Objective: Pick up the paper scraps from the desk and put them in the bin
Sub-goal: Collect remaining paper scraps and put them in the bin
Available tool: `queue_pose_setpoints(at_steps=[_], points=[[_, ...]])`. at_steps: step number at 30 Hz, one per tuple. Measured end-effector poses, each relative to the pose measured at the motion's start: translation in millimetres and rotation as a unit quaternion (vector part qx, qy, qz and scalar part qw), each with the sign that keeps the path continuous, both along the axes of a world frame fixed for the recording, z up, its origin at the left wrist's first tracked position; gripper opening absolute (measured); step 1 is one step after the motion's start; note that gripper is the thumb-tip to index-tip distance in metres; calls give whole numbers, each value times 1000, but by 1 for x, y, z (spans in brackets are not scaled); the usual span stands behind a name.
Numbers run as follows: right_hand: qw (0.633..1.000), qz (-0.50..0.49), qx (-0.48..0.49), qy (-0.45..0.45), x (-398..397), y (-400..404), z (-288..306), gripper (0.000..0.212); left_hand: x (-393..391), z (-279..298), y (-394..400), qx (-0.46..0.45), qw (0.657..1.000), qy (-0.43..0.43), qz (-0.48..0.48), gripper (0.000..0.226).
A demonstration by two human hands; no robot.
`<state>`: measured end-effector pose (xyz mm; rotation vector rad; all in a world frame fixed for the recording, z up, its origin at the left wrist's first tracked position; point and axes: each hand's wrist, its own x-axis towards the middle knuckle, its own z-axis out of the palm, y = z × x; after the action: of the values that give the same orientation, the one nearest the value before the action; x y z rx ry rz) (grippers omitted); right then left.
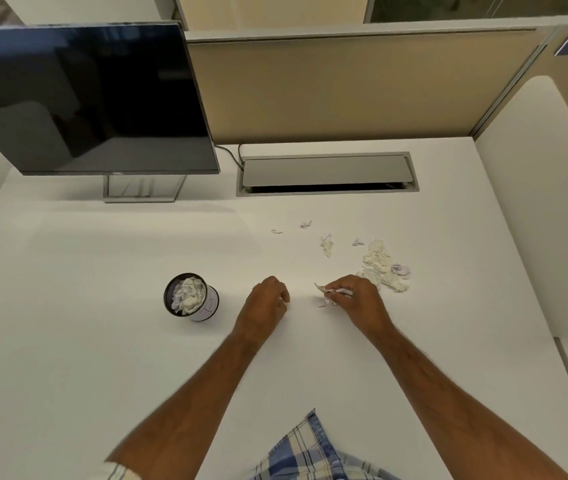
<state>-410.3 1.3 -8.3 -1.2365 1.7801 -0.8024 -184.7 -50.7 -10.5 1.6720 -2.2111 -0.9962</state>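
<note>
Right hand (355, 299): fingers curled, pinching a scrap (327, 290) whose torn end sticks out to the left of the fingertips. The hand is low over the desk (102, 358); whether it touches the surface cannot be told. Just below the pinched scrap, two small bits (322, 303) lie on the desk.

Left hand (268, 303): fingers curled into a loose fist, nothing visible in it, resting on or just above the desk, near the right hand with a bare gap between them.

Beyond and to the right of the right hand, almost touching it, lies the main pile (383, 268) of crumpled cream scraps, with a pale lilac piece (401, 270) at its far right edge. Farther from the right hand, away from the person, lie a long cream scrap (326, 244), a tiny lilac one (358, 241), and two small ones (291, 227) set well apart from the pile.

Left of the left hand stands the bin (190, 297), a small round black mesh cup, upright, filled to the rim with crumpled paper.

Far beyond the left hand: a dark monitor (85, 98) on a metal stand. Far beyond the right hand: a grey cable hatch (327, 173) set in the desk, against a beige partition (344, 88). Both forearms are bare; a blue plaid shirt (310, 455) shows at the bottom edge.
</note>
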Motion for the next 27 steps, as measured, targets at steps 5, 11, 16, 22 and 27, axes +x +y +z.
queue_pose_setpoints(at_steps=[5, 11, 16, 22, 27], points=[[999, 0, -14, -48, 23, -5, 13, 9, 33, 18, 10, -19, 998, 45, 50, 20], [996, 23, -21, -79, 56, -15, 27, 14, 76, 50, 8, -94, 983, 112, 111, 29], [994, 53, -33, -90, 85, -24, 41, 14, 119, 64, -4, -131, 974, 115, 144, 31], [989, 76, -22, -123, 123, -35, 55, 10, 158, 60, -17, -75, 980, 78, 165, 26], [988, 105, -28, -106, 154, -47, 63, 9, 167, 55, -13, -72, 973, 126, 182, 28]])
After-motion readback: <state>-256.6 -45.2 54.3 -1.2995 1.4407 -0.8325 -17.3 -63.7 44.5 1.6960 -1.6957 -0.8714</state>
